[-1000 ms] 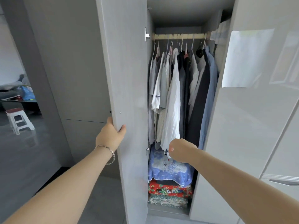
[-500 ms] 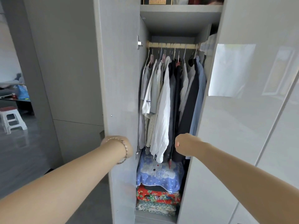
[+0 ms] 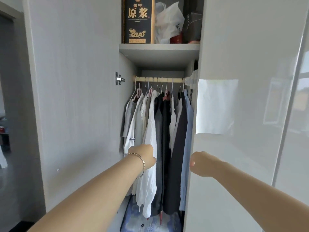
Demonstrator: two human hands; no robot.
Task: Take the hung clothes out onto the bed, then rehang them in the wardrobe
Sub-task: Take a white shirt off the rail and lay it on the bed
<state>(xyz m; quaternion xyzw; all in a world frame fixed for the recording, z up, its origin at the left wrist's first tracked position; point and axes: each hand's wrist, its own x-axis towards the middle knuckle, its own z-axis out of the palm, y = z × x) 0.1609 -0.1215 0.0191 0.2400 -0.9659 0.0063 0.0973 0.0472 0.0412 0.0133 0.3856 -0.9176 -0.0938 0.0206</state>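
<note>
The hung clothes [image 3: 163,124] are inside the wardrobe [image 3: 127,67], packed side by side on hangers along a wooden rail [image 3: 173,79] that runs level from left to right. Each garment hangs straight down with its long axis vertical and is seen edge-on, collars up at the rail and hems pointing at a blue blanket [image 3: 150,222] below.

The left hand [image 3: 144,155], with a bracelet [image 3: 141,160] on its wrist, reaches in and touches a white shirt [image 3: 151,131] near the left of the row. Its fingers are hidden behind the hand and the cloth, so the grip cannot be told. The right hand [image 3: 199,163] sits at the inner edge of the glossy right door [image 3: 234,164] with fingers curled and thumb showing; whether they hook the edge is unclear.

The left door [image 3: 75,97] stands open. On the shelf [image 3: 158,47] above the rail stand a black box [image 3: 137,19] and a white plastic bag [image 3: 168,22].
</note>
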